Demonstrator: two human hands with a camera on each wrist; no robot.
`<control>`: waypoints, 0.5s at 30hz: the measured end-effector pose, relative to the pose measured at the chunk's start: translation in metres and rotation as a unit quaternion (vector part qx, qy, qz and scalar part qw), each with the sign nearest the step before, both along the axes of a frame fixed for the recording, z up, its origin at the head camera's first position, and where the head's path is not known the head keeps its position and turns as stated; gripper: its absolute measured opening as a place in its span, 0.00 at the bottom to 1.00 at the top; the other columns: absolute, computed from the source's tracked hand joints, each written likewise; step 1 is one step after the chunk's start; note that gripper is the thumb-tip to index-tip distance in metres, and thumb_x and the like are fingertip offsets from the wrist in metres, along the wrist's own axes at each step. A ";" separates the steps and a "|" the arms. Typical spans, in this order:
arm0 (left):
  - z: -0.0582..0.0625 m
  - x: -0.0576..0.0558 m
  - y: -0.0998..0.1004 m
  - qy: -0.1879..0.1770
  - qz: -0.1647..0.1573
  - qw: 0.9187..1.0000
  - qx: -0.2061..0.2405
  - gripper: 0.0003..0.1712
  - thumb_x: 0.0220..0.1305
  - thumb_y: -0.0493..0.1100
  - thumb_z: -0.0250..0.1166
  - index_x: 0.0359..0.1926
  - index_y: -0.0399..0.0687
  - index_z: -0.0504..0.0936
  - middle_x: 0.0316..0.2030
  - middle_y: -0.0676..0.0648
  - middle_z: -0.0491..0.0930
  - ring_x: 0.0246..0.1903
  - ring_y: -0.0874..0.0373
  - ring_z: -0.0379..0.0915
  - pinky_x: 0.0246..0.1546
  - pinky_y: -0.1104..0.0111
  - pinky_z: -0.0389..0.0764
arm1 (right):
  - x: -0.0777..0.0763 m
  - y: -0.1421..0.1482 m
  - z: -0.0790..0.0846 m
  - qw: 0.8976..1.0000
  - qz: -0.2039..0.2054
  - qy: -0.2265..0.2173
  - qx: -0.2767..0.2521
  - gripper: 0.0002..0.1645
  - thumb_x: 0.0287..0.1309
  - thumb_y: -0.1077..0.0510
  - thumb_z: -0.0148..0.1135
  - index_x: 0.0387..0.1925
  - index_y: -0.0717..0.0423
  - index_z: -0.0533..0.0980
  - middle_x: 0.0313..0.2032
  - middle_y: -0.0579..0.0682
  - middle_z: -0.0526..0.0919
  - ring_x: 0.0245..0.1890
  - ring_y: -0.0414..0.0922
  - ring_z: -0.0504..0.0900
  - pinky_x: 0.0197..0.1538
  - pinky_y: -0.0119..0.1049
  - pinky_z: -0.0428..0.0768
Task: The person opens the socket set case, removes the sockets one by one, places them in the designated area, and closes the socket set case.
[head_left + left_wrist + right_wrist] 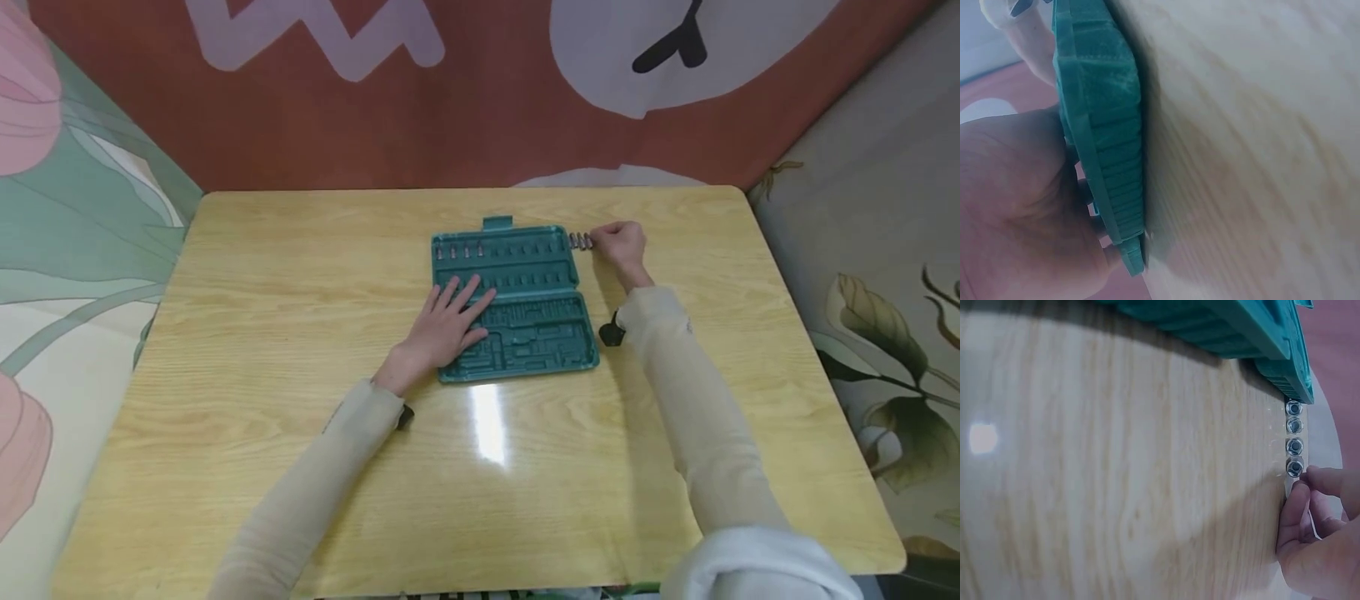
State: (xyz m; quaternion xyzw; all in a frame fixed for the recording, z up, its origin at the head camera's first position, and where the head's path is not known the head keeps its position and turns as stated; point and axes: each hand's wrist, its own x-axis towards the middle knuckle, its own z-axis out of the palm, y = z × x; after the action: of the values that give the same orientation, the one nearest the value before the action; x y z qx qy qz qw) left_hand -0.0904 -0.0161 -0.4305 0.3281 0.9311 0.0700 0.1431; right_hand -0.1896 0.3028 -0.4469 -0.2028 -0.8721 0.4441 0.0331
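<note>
A teal plastic tool case (517, 333) lies unfolded on the table, its moulded slots facing up. My left hand (442, 329) rests spread on the case's left side, fingers straight across the fold; in the left wrist view the palm (1022, 200) overlaps its edge. Several small silver sockets (459, 251) sit in the upper left slots. More metal sockets (1295, 447) stand in a row on the table beside the case's upper right corner. My right hand (621, 246) pinches at the outer end of that row, thumb and forefinger on the end socket (1294, 467), their tips partly hiding it.
The wooden table (300, 275) extends around the case, with a red patterned wall (487, 125) behind its far edge. A black wrist device (612, 333) hangs by the right cuff, close to the case's right edge. The case's latch tab (497, 222) points to the back.
</note>
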 end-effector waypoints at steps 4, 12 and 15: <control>0.003 0.000 0.001 0.000 0.005 1.000 -0.003 0.36 0.75 0.58 0.43 0.77 0.57 0.44 0.76 0.44 0.37 0.73 0.41 0.30 0.69 0.48 0.37 | 0.000 0.000 0.003 1.000 0.001 0.005 0.005 0.16 0.61 0.57 0.60 0.41 0.67 0.83 0.40 0.59 0.84 0.33 0.44 0.75 0.35 0.31 0.72; 0.003 0.001 0.002 -0.013 0.012 1.000 -0.009 0.36 0.75 0.58 0.43 0.77 0.58 0.43 0.76 0.45 0.37 0.73 0.42 0.30 0.69 0.48 0.37 | 0.004 -0.009 0.013 0.999 -0.013 0.009 -0.031 0.15 0.63 0.57 0.58 0.42 0.66 0.81 0.36 0.53 0.81 0.26 0.38 0.73 0.33 0.32 0.72; 0.006 -0.001 0.006 -0.015 0.005 1.000 -0.022 0.36 0.75 0.59 0.42 0.77 0.58 0.43 0.76 0.45 0.37 0.73 0.43 0.30 0.69 0.48 0.38 | 0.004 -0.020 0.026 0.997 0.009 0.009 -0.070 0.15 0.64 0.58 0.58 0.43 0.66 0.80 0.36 0.56 0.82 0.27 0.41 0.76 0.35 0.36 0.76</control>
State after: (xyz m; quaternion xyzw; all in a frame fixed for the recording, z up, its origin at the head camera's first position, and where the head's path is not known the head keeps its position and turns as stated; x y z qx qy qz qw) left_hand -0.0917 -0.0103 -0.4246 0.3190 0.9319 0.0550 0.1639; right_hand -0.1860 0.2830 -0.4210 -0.1927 -0.8403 0.5063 0.0224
